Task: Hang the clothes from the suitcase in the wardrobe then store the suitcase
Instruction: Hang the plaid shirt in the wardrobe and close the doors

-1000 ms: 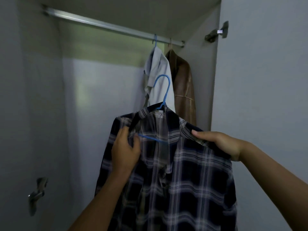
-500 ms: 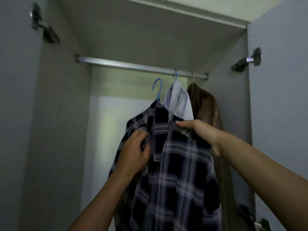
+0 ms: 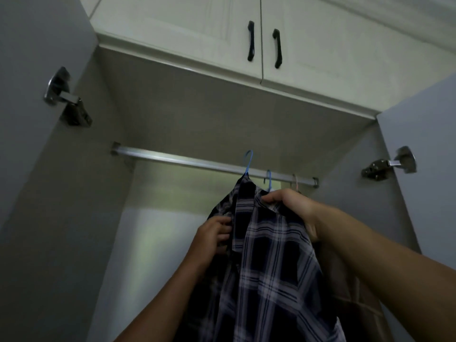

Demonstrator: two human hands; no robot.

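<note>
Your plaid shirt [image 3: 269, 255] runs off the bottom edge, so its hem is out of sight; the blue hanger [image 3: 248, 162] shows only its hook above the collar, the rest buried in the cloth; whether that hook sits over the rail [image 3: 192, 163] or merely in front of it cannot be told from below. The fingertips of your left hand [image 3: 214, 234] vanish behind the shirt's front edge; your right hand [image 3: 293, 208] covers whatever hangs from the second blue hook [image 3: 269, 177]. A brown garment [image 3: 355, 299] shows only in slivers beside your right forearm; it may be a jacket. The left hinge [image 3: 65, 97] and right hinge [image 3: 392, 164] are smeared by blur; both forearms are cut by the frame.
</note>
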